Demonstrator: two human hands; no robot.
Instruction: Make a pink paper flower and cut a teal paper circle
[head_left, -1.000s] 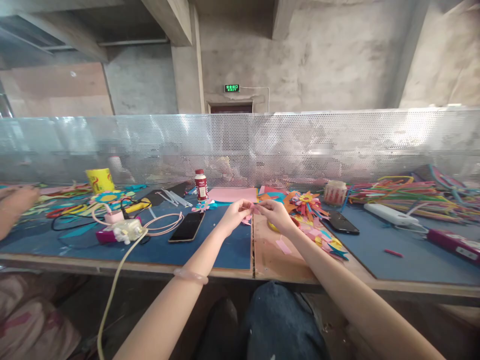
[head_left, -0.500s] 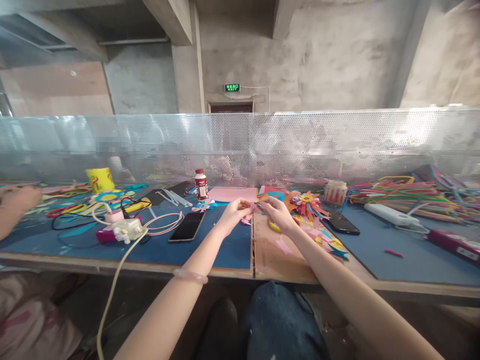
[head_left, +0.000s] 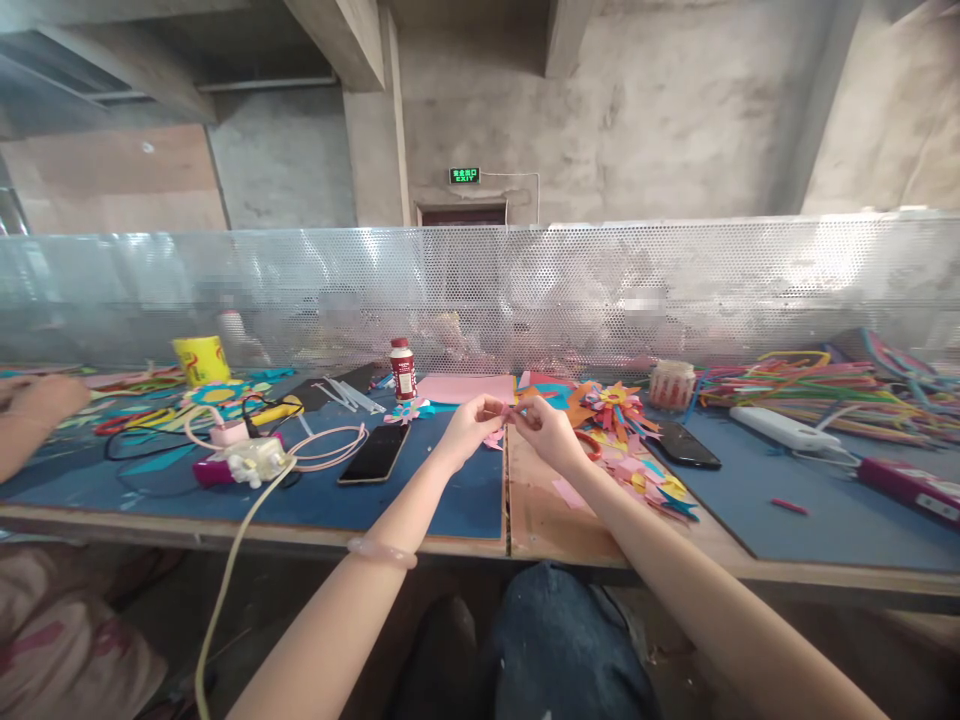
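Observation:
Above the seam in the middle of the table, my left hand (head_left: 474,428) and my right hand (head_left: 546,430) meet fingertip to fingertip. Both pinch a small piece of pink paper (head_left: 507,412), mostly covered by the fingers. Just below my left fingertips lies a pink paper petal shape (head_left: 493,440). An orange-red loop (head_left: 589,446), like a scissors handle, shows beside my right wrist; I cannot tell whether my right hand holds it. Paper scraps (head_left: 645,475) and an orange paper flower (head_left: 611,402) lie to the right of that hand.
Two phones, one on the left (head_left: 374,454) and one on the right (head_left: 686,445), flank my hands. Behind stand a red-and-white bottle (head_left: 403,372) and a glass jar (head_left: 671,386). Cables (head_left: 330,450) coil on the left, where another person's hand (head_left: 49,405) works. A perforated metal screen (head_left: 315,290) borders the table.
My right fingers have curled in closer to my left fingertips. The dark tip between them no longer shows. A yellow loop under my right hand is gone from view; an orange-red loop now shows by the wrist.

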